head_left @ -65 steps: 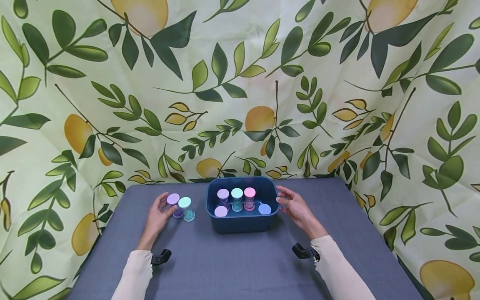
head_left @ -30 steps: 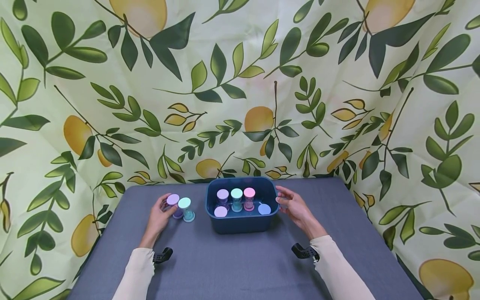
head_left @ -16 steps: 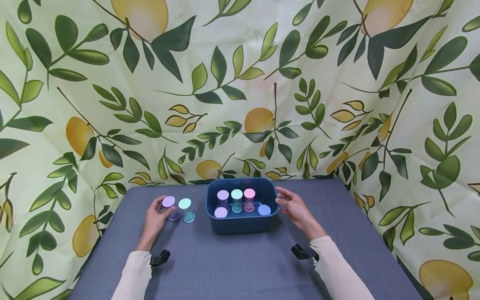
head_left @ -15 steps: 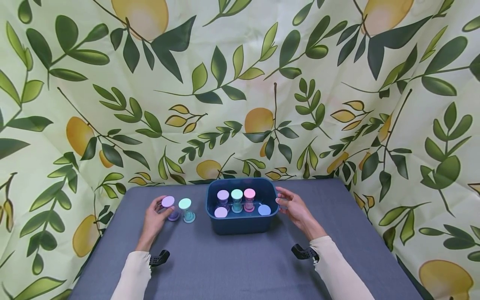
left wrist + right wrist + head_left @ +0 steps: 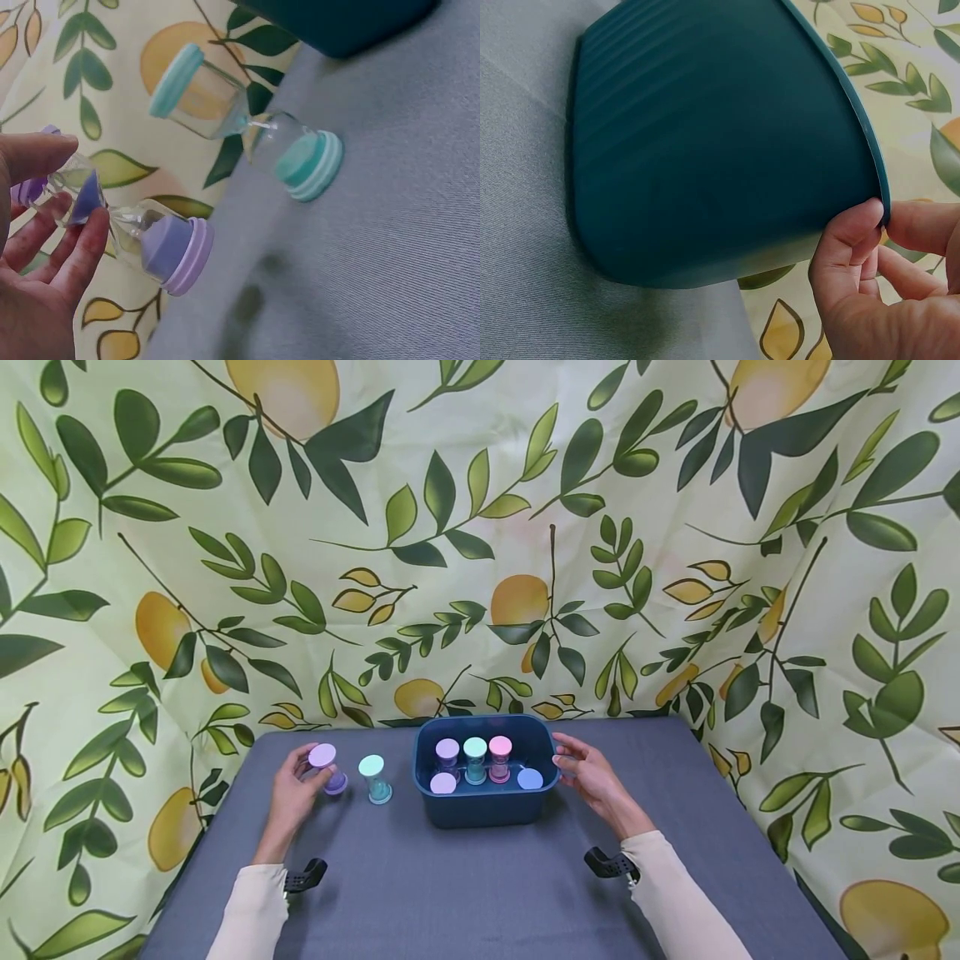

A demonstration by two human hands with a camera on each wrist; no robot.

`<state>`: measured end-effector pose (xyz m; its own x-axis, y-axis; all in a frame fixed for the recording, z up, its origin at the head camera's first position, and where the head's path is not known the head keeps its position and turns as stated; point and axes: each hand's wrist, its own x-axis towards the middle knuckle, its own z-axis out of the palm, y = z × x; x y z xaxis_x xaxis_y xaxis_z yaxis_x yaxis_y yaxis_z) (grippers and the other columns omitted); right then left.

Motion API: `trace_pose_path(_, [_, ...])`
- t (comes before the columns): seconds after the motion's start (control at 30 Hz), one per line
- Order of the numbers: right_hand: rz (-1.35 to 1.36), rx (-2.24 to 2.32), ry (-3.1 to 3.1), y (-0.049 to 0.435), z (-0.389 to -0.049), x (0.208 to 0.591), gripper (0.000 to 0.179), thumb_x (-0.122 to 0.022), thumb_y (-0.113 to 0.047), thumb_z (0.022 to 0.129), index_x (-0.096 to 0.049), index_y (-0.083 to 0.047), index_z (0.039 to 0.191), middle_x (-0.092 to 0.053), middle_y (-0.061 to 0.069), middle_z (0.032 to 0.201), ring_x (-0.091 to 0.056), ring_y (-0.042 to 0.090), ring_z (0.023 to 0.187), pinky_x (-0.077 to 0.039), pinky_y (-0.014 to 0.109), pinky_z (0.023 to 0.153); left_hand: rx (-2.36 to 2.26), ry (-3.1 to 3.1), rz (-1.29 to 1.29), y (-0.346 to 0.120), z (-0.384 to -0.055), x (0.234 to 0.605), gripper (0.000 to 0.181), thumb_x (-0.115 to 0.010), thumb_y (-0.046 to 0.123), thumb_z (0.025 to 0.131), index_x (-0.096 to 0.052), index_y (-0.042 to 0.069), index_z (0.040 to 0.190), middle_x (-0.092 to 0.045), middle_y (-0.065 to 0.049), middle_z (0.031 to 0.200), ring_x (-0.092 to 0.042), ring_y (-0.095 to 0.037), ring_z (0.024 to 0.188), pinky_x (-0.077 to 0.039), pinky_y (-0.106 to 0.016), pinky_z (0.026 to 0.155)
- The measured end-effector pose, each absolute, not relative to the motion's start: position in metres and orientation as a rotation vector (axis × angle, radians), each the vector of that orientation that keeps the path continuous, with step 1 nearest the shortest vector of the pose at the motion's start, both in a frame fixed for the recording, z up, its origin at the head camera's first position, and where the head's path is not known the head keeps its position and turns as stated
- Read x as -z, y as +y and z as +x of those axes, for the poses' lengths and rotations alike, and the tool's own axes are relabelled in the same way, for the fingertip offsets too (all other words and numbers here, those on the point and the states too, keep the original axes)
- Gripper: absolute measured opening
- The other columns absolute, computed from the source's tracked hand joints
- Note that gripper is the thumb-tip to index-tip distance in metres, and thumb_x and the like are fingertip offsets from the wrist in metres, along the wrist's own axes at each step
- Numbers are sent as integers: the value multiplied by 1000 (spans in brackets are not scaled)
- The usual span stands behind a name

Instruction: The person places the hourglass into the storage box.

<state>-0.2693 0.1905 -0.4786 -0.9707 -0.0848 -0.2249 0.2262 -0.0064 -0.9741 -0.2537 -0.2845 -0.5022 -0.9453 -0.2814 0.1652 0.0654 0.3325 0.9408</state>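
My left hand (image 5: pixel 303 774) holds a purple sand timer (image 5: pixel 327 768) by its upper bulb, thumb and fingers curled round it. In the left wrist view the purple timer (image 5: pixel 150 240) is tilted and looks just off the cloth, pinched by my left hand (image 5: pixel 71 187). A teal sand timer (image 5: pixel 374 778) stands alone to its right, also seen close up (image 5: pixel 247 124). A dark teal bin (image 5: pixel 487 806) holds several sand timers, three upright in a row. My right hand (image 5: pixel 573 764) pinches the bin's right rim (image 5: pixel 877 217).
The grey table cloth (image 5: pixel 480 893) runs forward of the bin. A leaf-and-lemon backdrop (image 5: pixel 480 568) closes in the back and both sides. Black wrist mounts (image 5: pixel 303 877) sit near my sleeves.
My left hand has carried the purple timer left, away from the teal timer, opening a gap between them. The right hand and bin have not moved.
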Motion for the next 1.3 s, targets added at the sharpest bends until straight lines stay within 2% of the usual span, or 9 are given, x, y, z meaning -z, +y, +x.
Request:
trace_pose_path(0.33, [149, 2068, 2057, 190, -270, 479, 50, -53, -6, 99, -43, -13, 148, -46, 4, 114, -50, 17, 95, -50, 28, 79, 1557, -2351, 140, -286, -249, 485, 56, -70, 7, 89, -46, 0, 139, -54, -19, 134, -48, -2, 110, -39, 1, 83])
trace_pose_path(0.43, [149, 2073, 2046, 190, -270, 479, 50, -52, -5, 100, -43, -13, 148, -46, 4, 115, -50, 16, 95, -50, 28, 79, 1534, -2359, 124, -286, -247, 480, 55, -71, 9, 89, -47, 1, 138, -55, -18, 133, -48, -2, 110, -40, 0, 84])
trace_pose_path(0.47, [146, 2075, 2045, 190, -270, 479, 50, -52, -5, 100, -42, -13, 148, -46, 4, 114, -50, 16, 95, -50, 28, 79, 1520, -2363, 120, -285, -247, 478, 55, -71, 10, 89, -48, 2, 138, -55, -18, 133, -47, 2, 107, -41, -1, 85])
trace_pose_path(0.63, [136, 2085, 2040, 190, -269, 478, 50, -52, -5, 100, -42, -12, 148, -46, 5, 115, -50, 15, 95, -50, 26, 76, 1511, -2342, 86, -282, -243, 468, 55, -72, 13, 89, -49, 2, 138, -56, -17, 130, -47, 7, 104, -41, -1, 85])
trace_pose_path(0.97, [139, 2115, 1999, 190, -271, 481, 51, -52, -3, 99, -42, -12, 148, -47, 0, 111, -51, 12, 93, -50, 25, 74, 1466, -2336, 16, -273, -240, 449, 54, -73, 21, 89, -51, 5, 135, -57, -9, 127, -49, 8, 106, -43, -2, 85])
trace_pose_path(1.3, [130, 2108, 2010, 191, -271, 482, 51, -53, -4, 99, -42, -12, 148, -47, 0, 109, -50, 15, 96, -50, 27, 76, 1447, -2327, -98, -257, -234, 429, 54, -74, 20, 88, -51, 5, 136, -60, -14, 130, -50, 11, 108, -46, -7, 88])
